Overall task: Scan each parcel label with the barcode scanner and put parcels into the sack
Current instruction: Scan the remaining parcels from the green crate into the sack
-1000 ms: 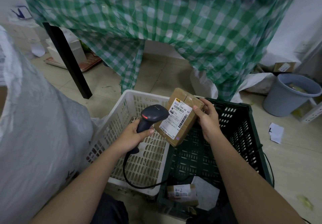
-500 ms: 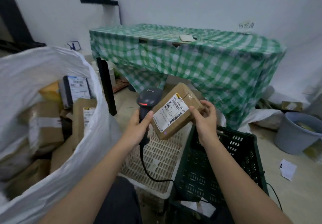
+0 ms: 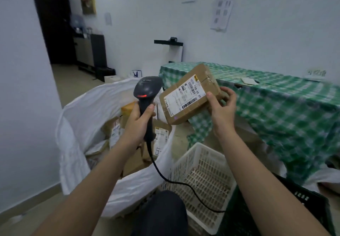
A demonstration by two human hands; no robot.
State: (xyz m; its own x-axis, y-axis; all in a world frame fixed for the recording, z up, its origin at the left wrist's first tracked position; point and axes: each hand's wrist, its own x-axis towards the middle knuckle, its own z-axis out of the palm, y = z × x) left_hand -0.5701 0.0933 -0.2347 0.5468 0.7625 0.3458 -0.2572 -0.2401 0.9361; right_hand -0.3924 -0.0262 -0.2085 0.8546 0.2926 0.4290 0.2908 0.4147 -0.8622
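My right hand point(image 3: 221, 109) grips a brown cardboard parcel point(image 3: 189, 93) by its right end, tilted, with its white barcode label facing me. My left hand point(image 3: 137, 120) is closed around the handle of a black corded barcode scanner point(image 3: 147, 92), whose red light glows; its head is just left of the parcel. Below both hands stands the open white sack point(image 3: 81, 125), holding several cardboard parcels point(image 3: 132, 158) with labels.
A white plastic crate point(image 3: 202, 177) and a dark green crate point(image 3: 303, 204) stand at lower right. A table with a green checked cloth point(image 3: 276, 107) fills the right. The scanner cord point(image 3: 174, 180) trails over the white crate. A wall is at left, a dark doorway at far left.
Both hands rose and moved left from above the crates to above the sack's mouth, carrying scanner and parcel. The view lifted, showing the room and sack contents.
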